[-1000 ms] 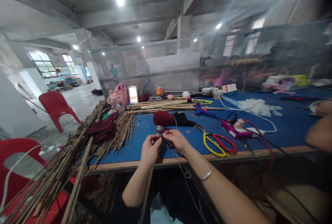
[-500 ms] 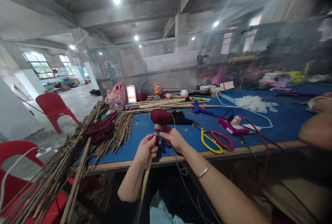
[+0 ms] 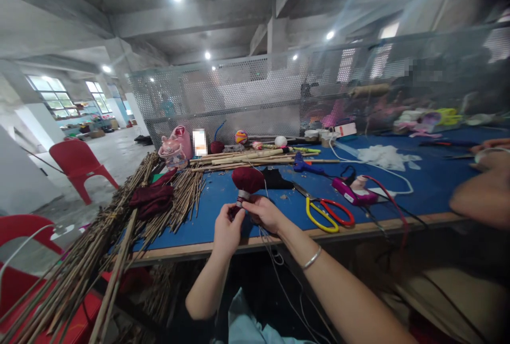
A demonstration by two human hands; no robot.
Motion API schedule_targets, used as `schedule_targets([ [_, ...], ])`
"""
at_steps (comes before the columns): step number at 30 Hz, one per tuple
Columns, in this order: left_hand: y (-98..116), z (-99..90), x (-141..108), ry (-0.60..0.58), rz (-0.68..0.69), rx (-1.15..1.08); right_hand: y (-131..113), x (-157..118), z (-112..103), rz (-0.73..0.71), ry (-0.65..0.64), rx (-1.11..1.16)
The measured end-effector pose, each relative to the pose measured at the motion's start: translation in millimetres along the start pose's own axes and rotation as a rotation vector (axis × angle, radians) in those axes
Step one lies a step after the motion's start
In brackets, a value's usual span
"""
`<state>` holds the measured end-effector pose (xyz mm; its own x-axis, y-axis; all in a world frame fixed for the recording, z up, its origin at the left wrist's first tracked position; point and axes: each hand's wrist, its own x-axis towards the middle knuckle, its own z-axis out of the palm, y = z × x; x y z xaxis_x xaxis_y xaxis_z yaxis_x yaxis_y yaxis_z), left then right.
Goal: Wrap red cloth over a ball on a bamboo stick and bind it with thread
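A dark red cloth-covered mallet head (image 3: 247, 179) is held up over the near edge of the blue table. Grey cord (image 3: 243, 196) is wound round its neck in several turns. My left hand (image 3: 229, 227) is closed round the neck below the winding, with thumb and fingers pinched together. My right hand (image 3: 265, 213) grips the winding from the right, thumb on the cord. A loose length of cord (image 3: 274, 256) hangs below my right hand towards my lap. The stick beneath my left hand is mostly hidden by the forearm.
Scissors (image 3: 324, 214) with yellow and red handles lie right of my hands, near a purple box (image 3: 353, 192) with cables. Bundled thin sticks (image 3: 91, 243) and dark red cloth (image 3: 151, 201) lie left. Another person's arm (image 3: 484, 195) rests at the table's right.
My left hand has turned about the neck, its back now facing me. The mallet head has tilted slightly, and the stick that showed below my left hand is now mostly hidden.
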<state>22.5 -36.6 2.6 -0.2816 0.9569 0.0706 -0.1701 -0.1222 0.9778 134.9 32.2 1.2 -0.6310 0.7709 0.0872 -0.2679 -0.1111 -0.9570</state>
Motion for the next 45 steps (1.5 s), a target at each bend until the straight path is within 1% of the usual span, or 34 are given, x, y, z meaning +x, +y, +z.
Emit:
schedule_targets([
  [2,1,-4.2,2,-0.057,-0.099,-0.066,-1,-1,0,0.006,0.031,0.005],
  [3,2,-6.1,3,-0.075,-0.120,-0.077,-2,-1,0,0.009,0.054,0.004],
  [6,5,-8.9,3,-0.110,-0.156,-0.098,-4,-1,0,0.013,0.107,0.004],
  [11,8,-9.5,1,-0.117,-0.179,-0.133,-5,0,1,0.015,0.135,0.010],
  [13,9,-11.6,1,-0.133,-0.188,-0.166,-4,1,3,0.019,0.131,0.001],
  [16,10,-16.5,2,-0.202,-0.226,-0.242,-4,2,4,0.009,0.112,-0.005],
  [18,11,-19.2,3,-0.252,-0.239,-0.262,-3,2,2,0.002,0.066,0.005],
  [21,12,-19.0,4,-0.314,-0.277,-0.196,-3,1,-3,0.038,-0.021,0.050],
  [22,12,-17.5,4,-0.314,-0.306,-0.144,-3,0,-4,0.049,-0.031,0.058],
  [23,12,-15.3,3,-0.287,-0.323,-0.079,-3,0,-5,0.052,-0.027,0.060],
  [24,11,-12.6,2,-0.232,-0.312,-0.006,-2,0,-5,0.047,-0.013,0.054],
  [26,7,-6.3,0,-0.078,-0.197,0.124,-1,1,-4,0.025,0.017,0.036],
  [27,5,-3.3,0,-0.015,-0.124,0.150,-1,1,-3,0.019,0.027,0.027],
  [28,2,-0.9,0,0.020,-0.067,0.140,0,2,-3,0.017,0.031,0.020],
  [29,-1,0.8,0,0.028,-0.040,0.106,0,2,-2,0.015,0.032,0.012],
  [30,-3,1.6,1,0.019,-0.042,0.063,0,2,-2,0.016,0.028,0.007],
  [33,-3,-1.6,3,-0.020,-0.101,-0.036,1,2,-1,0.016,0.036,0.016],
  [38,4,-11.8,5,-0.066,-0.192,-0.119,1,0,-2,0.012,0.088,-0.014],
  [42,4,-11.5,5,-0.079,-0.211,-0.168,-2,0,-4,0.031,0.126,0.023],
  [45,4,-11.5,6,-0.080,-0.215,-0.201,-2,1,-2,0.030,0.155,0.006],
])
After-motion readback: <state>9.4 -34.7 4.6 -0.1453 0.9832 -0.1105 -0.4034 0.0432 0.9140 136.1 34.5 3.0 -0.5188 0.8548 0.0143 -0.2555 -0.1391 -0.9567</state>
